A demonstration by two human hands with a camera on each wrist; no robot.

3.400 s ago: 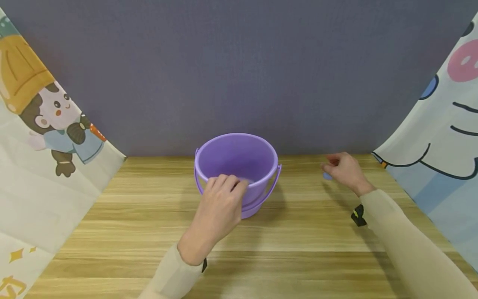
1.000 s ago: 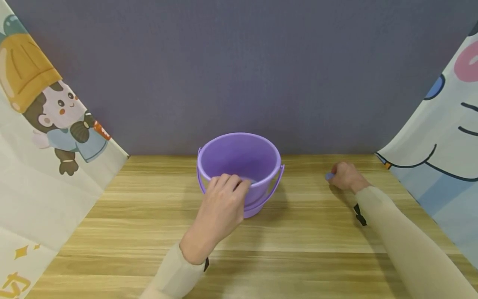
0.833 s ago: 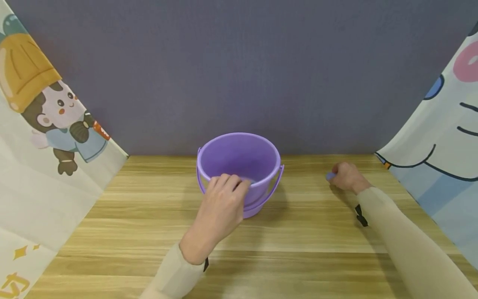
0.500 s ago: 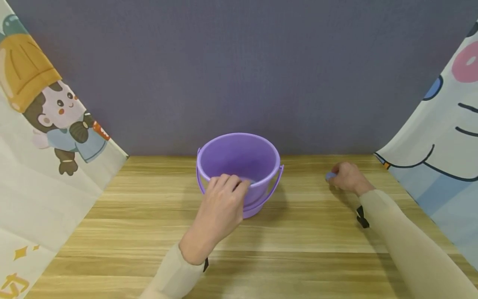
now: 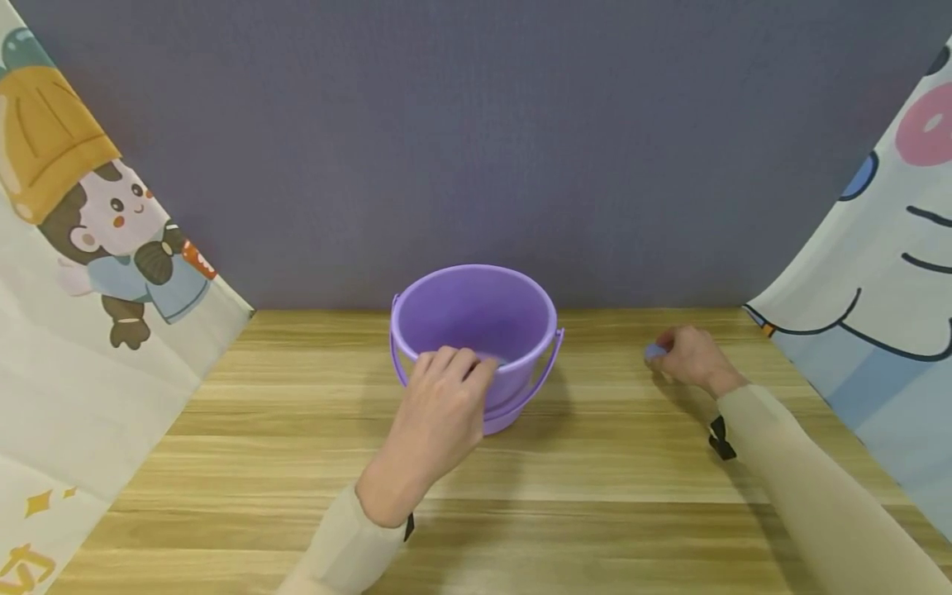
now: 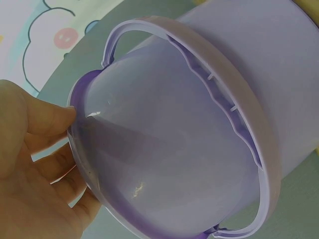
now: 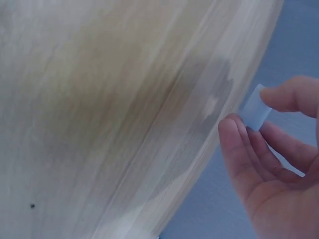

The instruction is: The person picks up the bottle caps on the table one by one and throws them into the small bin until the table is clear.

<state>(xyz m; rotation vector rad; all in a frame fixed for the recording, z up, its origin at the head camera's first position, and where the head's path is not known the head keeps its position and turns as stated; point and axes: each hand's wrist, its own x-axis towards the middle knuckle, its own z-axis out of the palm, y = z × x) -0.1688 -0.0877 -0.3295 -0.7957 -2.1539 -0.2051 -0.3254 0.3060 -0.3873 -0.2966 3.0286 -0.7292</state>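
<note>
In the head view a purple bucket (image 5: 476, 330) stands upright at the middle of the table, its handle hanging down at the near side. My left hand (image 5: 439, 413) holds the near part of its rim. The left wrist view has the thumb (image 6: 52, 117) on one side of that rim and the other fingers against the opposite side. Off to the right, my right hand (image 5: 693, 359) pinches a small light-blue block (image 7: 256, 108) between thumb and fingertips, close over the table. Part of the block is hidden by the fingers.
The wood-grain table (image 5: 297, 463) meets a dark grey wall (image 5: 476, 149) just behind the bucket. Printed cartoon cloths hang at both sides, a left cloth (image 5: 45, 372) and a right cloth (image 5: 878, 273).
Since the oldest frame my right hand has come slightly lower and turned about the blue block. Over the last second it has hardly moved. The left hand and bucket stay in place.
</note>
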